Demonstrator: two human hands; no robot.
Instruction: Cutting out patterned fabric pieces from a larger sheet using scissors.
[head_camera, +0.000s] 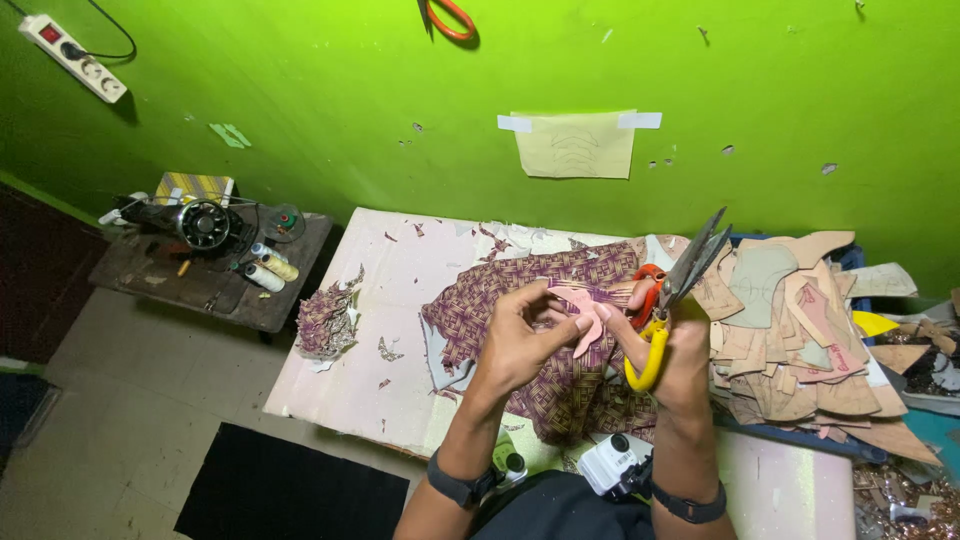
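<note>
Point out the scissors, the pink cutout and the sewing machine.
scissors (690, 268): head view, on the grey blades above the right hand.
pink cutout (588, 318): head view, on its middle, between the fingers.
sewing machine (205, 223): head view, on its round black wheel.

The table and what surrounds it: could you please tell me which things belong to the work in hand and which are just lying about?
In use:
- left hand holding the pink cut piece
- right hand gripping the yellow-handled scissors
- woven-pattern fabric beneath

Lying about:
- stack of cardboard patterns
- fabric scraps
- sewing machine and thread spools on the side table
- power strip
- paper taped to the wall
</note>
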